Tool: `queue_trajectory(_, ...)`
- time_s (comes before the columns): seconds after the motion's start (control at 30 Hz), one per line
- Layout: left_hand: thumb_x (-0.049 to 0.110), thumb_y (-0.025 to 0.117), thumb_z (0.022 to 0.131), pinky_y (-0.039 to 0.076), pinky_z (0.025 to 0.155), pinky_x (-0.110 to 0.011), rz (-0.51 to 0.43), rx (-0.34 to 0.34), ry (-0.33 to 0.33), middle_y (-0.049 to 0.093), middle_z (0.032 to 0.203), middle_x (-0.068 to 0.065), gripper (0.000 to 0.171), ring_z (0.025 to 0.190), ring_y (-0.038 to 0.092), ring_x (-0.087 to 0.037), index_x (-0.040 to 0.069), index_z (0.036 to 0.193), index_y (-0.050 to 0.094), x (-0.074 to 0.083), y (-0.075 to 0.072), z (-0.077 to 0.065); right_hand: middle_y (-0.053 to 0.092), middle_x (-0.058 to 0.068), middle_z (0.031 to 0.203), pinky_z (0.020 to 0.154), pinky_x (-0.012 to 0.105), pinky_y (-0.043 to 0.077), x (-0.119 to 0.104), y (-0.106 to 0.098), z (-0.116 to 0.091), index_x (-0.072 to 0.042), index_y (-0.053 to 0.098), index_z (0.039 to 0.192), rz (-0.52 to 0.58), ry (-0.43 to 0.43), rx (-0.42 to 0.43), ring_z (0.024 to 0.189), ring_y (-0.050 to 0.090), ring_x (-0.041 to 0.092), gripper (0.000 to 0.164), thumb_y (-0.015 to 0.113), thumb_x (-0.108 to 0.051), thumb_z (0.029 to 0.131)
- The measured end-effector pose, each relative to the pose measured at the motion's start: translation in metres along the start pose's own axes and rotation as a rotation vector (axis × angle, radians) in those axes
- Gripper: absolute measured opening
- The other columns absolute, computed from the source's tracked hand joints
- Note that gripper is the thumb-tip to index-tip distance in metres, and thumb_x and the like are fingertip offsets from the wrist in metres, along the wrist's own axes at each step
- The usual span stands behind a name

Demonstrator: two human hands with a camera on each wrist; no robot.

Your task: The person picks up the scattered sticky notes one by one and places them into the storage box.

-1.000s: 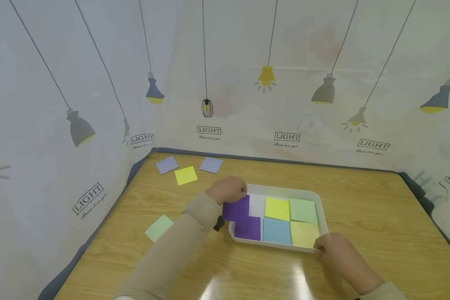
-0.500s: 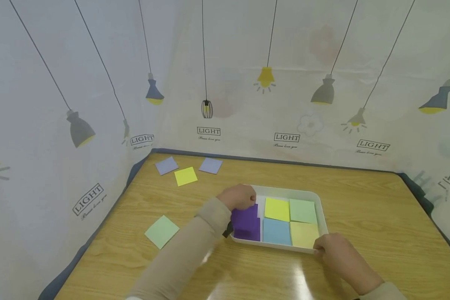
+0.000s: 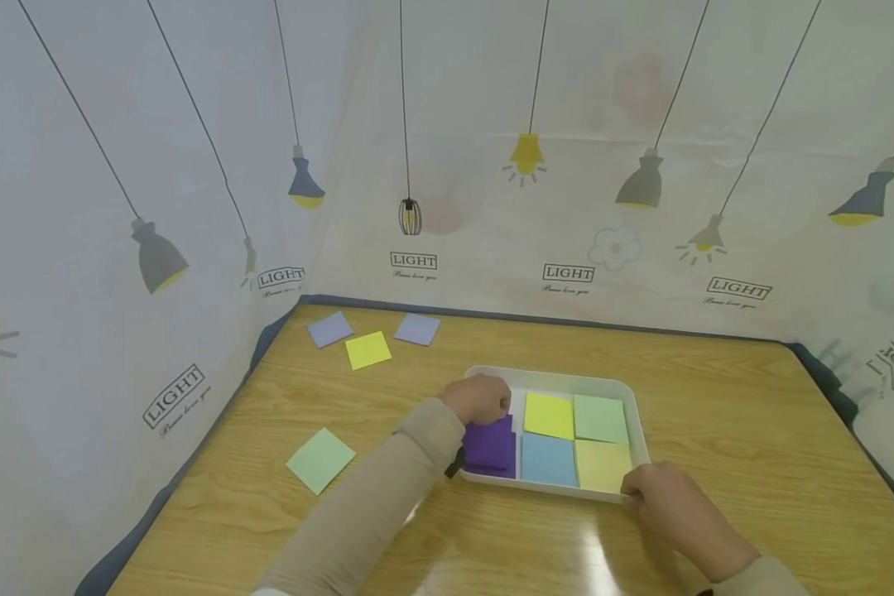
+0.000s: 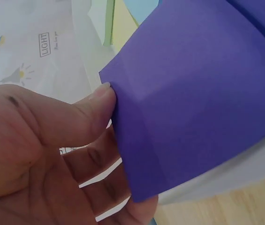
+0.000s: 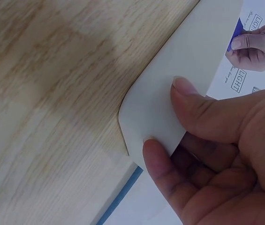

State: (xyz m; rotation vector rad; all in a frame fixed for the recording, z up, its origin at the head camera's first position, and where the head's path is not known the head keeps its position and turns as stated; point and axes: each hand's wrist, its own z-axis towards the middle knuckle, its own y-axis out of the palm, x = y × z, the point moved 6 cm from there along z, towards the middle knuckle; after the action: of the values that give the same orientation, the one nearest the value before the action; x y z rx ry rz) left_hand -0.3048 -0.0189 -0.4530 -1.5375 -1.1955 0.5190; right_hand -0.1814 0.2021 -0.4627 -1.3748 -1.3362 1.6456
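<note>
My left hand [image 3: 479,399] pinches a purple paper square [image 4: 198,103] by its edge, thumb in front and fingers behind in the left wrist view. That square hangs tilted over the left end of a white tray [image 3: 566,381], overlapping another purple square [image 3: 505,473] in the tray's near left. To their right lie a bright yellow square [image 3: 549,415], a green square [image 3: 601,420], a blue square [image 3: 549,460] and a pale yellow square [image 3: 603,466]. At the tray's near right corner, my right hand [image 3: 670,509] holds the wall between thumb and fingers.
On the wooden table [image 3: 752,430], a green square [image 3: 321,460] lies left of my left sleeve. Farther back are a yellow square [image 3: 368,350] and two lavender squares, one left [image 3: 329,329], one right [image 3: 418,329]. A lamp-printed sheet [image 3: 477,190] borders the table behind.
My left hand has moved right and slightly nearer with the purple square, bringing it over the other purple one. My right hand stays at the tray corner.
</note>
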Motion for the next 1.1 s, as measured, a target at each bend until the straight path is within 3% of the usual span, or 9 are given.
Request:
queue_trajectory(0.23, 0.009, 0.055, 0.099, 0.032, 0.053, -0.021, 0.001, -0.004, -0.004, 0.040, 0.064, 0.005, 0.036, 0.059, 0.037, -0.008, 0.017, 0.065, 0.044, 0.001, 0.006, 0.004, 0.066, -0.006, 0.068, 0.057, 0.023, 0.049, 0.000, 0.001, 0.001, -0.014, 0.070, 0.066, 0.004, 0.003, -0.011, 0.062, 0.050, 0.006, 0.021, 0.080, -0.004, 0.081)
queue_trajectory(0.37, 0.011, 0.057, 0.099, 0.038, 0.057, -0.021, 0.011, 0.008, 0.000, 0.050, 0.070, 0.006, 0.029, 0.064, 0.043, -0.007, 0.017, 0.071, 0.055, 0.002, 0.008, 0.004, 0.066, -0.006, 0.068, 0.057, 0.022, 0.049, 0.001, 0.002, 0.001, -0.014, 0.070, 0.065, 0.008, 0.006, -0.013, 0.062, 0.049, 0.006, 0.021, 0.080, -0.005, 0.082)
queue_trajectory(0.5, 0.011, 0.059, 0.098, 0.046, 0.065, -0.022, 0.025, 0.011, 0.036, 0.067, 0.088, 0.006, 0.017, 0.073, 0.051, -0.007, 0.015, 0.087, 0.071, 0.006, 0.011, 0.005, 0.066, -0.006, 0.067, 0.056, 0.022, 0.049, 0.001, 0.002, 0.001, -0.014, 0.070, 0.065, 0.009, 0.010, -0.014, 0.062, 0.048, 0.007, 0.021, 0.080, -0.006, 0.082)
queue_trajectory(0.63, 0.009, 0.060, 0.097, 0.050, 0.070, -0.022, 0.028, 0.012, 0.036, 0.073, 0.099, 0.004, 0.016, 0.077, 0.055, -0.008, 0.014, 0.097, 0.075, 0.009, 0.014, 0.004, 0.066, -0.006, 0.068, 0.057, 0.023, 0.049, 0.001, 0.001, 0.001, -0.015, 0.070, 0.066, 0.000, 0.009, -0.006, 0.062, 0.050, 0.006, 0.021, 0.081, -0.007, 0.081)
queue_trajectory(0.9, 0.009, 0.071, 0.089, 0.051, 0.068, -0.028, 0.014, -0.011, -0.040, 0.071, 0.095, 0.006, 0.011, 0.077, 0.058, -0.009, 0.019, 0.092, 0.072, 0.006, 0.027, 0.008, 0.068, -0.006, 0.069, 0.058, 0.023, 0.051, 0.000, -0.001, 0.001, -0.015, 0.072, 0.067, -0.003, 0.011, -0.001, 0.063, 0.052, 0.005, 0.018, 0.081, -0.007, 0.081)
queue_trajectory(1.1, 0.007, 0.074, 0.086, 0.051, 0.065, -0.026, -0.003, -0.008, -0.046, 0.068, 0.088, 0.006, 0.011, 0.075, 0.058, -0.010, 0.017, 0.088, 0.069, 0.009, 0.029, 0.005, 0.068, -0.005, 0.069, 0.058, 0.024, 0.051, 0.000, 0.000, 0.001, -0.014, 0.072, 0.067, 0.005, 0.017, -0.004, 0.062, 0.052, 0.006, 0.018, 0.081, -0.008, 0.081)
